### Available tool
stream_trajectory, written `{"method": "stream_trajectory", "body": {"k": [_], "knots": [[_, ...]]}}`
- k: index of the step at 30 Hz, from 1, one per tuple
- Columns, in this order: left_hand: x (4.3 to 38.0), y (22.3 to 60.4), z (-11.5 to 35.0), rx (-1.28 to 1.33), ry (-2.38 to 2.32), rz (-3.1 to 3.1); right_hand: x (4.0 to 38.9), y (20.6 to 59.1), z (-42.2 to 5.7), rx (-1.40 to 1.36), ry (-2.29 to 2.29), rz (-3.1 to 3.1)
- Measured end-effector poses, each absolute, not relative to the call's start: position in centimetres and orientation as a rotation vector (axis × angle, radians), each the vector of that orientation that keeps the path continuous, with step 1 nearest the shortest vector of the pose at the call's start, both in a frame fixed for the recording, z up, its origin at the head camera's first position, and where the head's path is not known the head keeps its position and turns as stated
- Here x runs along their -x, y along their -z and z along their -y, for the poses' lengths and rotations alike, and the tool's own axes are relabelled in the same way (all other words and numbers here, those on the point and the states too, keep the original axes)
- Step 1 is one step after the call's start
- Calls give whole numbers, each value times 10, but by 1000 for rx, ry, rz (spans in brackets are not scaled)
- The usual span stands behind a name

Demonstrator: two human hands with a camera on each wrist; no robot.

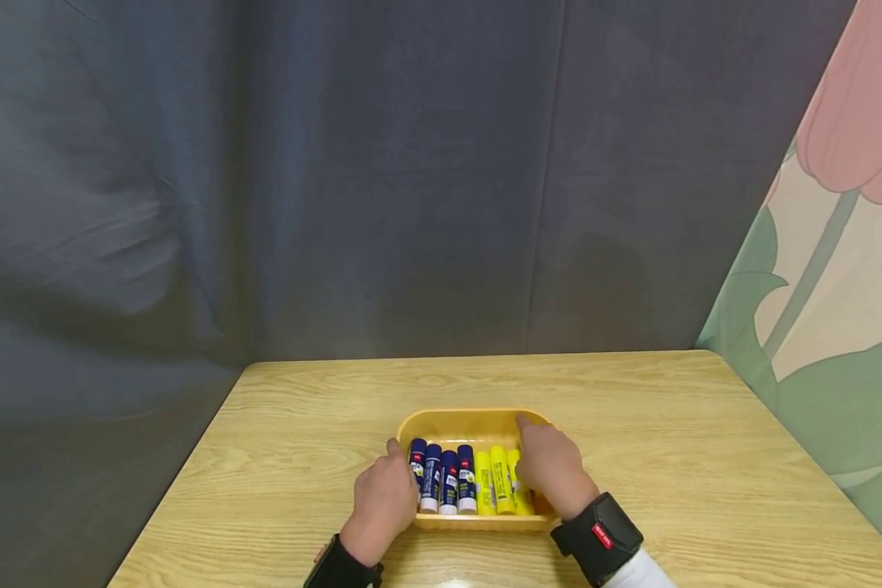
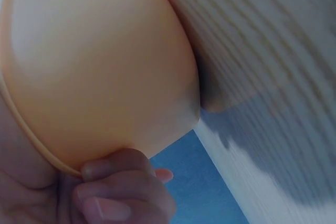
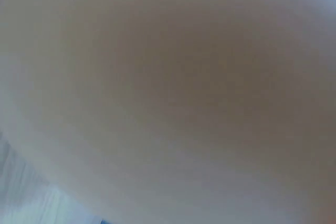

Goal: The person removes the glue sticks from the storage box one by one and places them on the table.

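A yellow plastic basket sits near the front of the wooden table. Inside, in a side-by-side row, lie several dark blue glue sticks with white ends on the left and yellow glue sticks on the right. My left hand grips the basket's left end; the left wrist view shows curled fingers against its outer wall. At the right end, my right hand holds the rim, partly covering the rightmost yellow stick. Its fingers outside the wall are hidden, and the wall fills the right wrist view.
The light wooden table extends to both sides of the basket and behind it. A dark grey curtain hangs at its back and left. On the right is a cloth with a pink tulip print.
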State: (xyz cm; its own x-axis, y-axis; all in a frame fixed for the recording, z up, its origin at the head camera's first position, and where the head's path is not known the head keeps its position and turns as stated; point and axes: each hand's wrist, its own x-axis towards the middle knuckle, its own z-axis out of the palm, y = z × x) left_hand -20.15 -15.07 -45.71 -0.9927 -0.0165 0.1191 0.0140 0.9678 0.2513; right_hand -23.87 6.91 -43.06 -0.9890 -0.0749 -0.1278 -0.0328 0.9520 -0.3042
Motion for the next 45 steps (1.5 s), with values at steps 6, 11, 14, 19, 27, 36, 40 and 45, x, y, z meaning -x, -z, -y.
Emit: {"method": "stream_trajectory", "body": {"k": [6,11,14,19,27,36,40,45], "knots": [[201,457,150,2,392,2988,237,424,-77,133,513,-3019],[202,457,151,22,409,2959,231,415,-82,179,576,-3071],[201,458,151,26,422,2958,227,410,-83,183,602,-3082],[201,459,151,19,419,2984,220,404,-85,157,631,-3094],[202,458,151,7,394,2987,215,394,-86,163,632,-3115],[202,456,151,3,388,3007,212,386,-94,171,663,-3101],[203,455,151,-2,383,3011,211,383,-98,160,661,-3089],[202,455,150,-23,396,3028,211,381,-102,140,643,-3065]]}}
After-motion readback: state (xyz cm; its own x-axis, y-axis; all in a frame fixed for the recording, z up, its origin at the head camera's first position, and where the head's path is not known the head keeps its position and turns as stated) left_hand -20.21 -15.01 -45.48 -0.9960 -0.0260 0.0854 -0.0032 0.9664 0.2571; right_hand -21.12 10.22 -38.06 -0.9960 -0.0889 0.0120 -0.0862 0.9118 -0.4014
